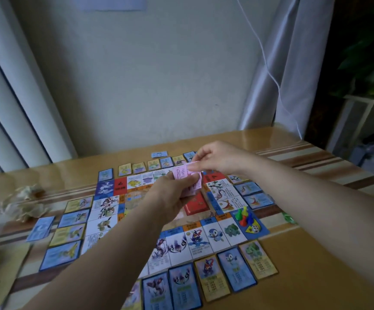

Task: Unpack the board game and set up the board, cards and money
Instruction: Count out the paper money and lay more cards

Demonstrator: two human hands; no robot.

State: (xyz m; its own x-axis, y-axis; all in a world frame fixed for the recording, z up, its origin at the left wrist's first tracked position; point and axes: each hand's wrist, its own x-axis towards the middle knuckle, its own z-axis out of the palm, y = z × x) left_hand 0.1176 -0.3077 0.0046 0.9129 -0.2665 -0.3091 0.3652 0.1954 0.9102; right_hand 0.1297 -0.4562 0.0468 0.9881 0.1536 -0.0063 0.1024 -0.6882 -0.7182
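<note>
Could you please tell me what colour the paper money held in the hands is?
The money is pink; clearest in the head view.

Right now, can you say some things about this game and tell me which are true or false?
1. The left hand and right hand both hold pink money. True.
2. The pawns stand in the middle of the board. False: they stand on a corner square, beside the die.
3. Cards lie in rows around the board. True.
4. The red deck lies off the board. False: it lies on the board, near its middle.
</note>
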